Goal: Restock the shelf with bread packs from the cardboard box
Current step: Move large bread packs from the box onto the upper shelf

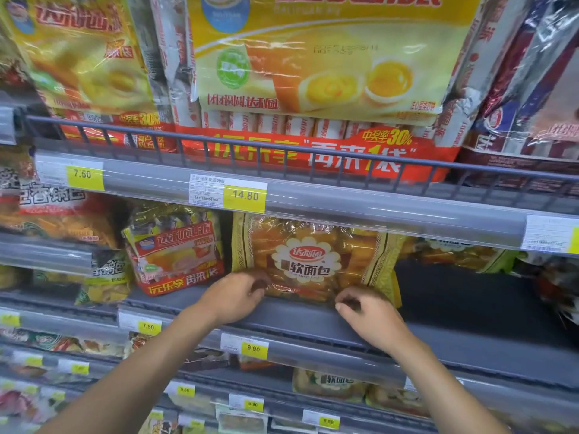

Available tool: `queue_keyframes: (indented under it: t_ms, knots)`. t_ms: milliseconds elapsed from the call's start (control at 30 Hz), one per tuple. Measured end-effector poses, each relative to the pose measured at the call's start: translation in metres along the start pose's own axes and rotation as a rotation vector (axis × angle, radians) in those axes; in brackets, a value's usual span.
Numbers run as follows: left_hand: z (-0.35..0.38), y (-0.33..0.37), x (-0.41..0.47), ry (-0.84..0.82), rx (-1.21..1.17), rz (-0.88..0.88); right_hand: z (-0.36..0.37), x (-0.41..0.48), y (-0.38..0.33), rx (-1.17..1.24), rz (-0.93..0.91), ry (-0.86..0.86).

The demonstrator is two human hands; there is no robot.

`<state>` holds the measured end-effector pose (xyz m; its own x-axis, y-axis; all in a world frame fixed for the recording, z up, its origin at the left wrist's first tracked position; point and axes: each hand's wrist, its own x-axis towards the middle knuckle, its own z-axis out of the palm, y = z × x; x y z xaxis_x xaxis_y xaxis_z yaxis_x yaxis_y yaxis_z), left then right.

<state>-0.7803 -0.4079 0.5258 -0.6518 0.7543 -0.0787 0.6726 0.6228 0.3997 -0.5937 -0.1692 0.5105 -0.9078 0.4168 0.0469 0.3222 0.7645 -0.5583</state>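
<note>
Two hands reach the centre-frame bread pack [313, 258]. The left hand [238, 297] pinches its bottom edge; the right hand [369, 321] touches it, grip unclear

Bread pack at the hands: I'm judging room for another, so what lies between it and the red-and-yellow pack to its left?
Only a narrow, dark, bare gap separates the bread pack from the red-and-yellow pack, per the head view.

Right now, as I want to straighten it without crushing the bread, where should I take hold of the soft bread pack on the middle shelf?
Take the soft bread pack by its two lower corners, from the front. It stands upright facing out, its top tucked under the price rail, a red pack close on its left.
</note>
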Motion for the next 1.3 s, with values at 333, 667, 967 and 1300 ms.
queue_keyframes:
  t_ms: [333,667,967,1300]
  knots:
    - [-0.003,0.01,-0.023,-0.005,-0.051,0.003,-0.001,-0.024,-0.007,0.005,0.01,-0.014]
    - [-0.017,0.014,-0.048,0.339,-0.368,-0.293,-0.017,-0.046,-0.008,0.275,0.383,0.426]
    - [-0.018,0.008,-0.052,0.204,-0.686,-0.283,-0.012,-0.046,-0.018,0.41,0.4,0.272]
    - [-0.02,0.011,-0.044,0.289,-0.599,-0.324,-0.017,-0.031,-0.016,0.487,0.375,0.22]
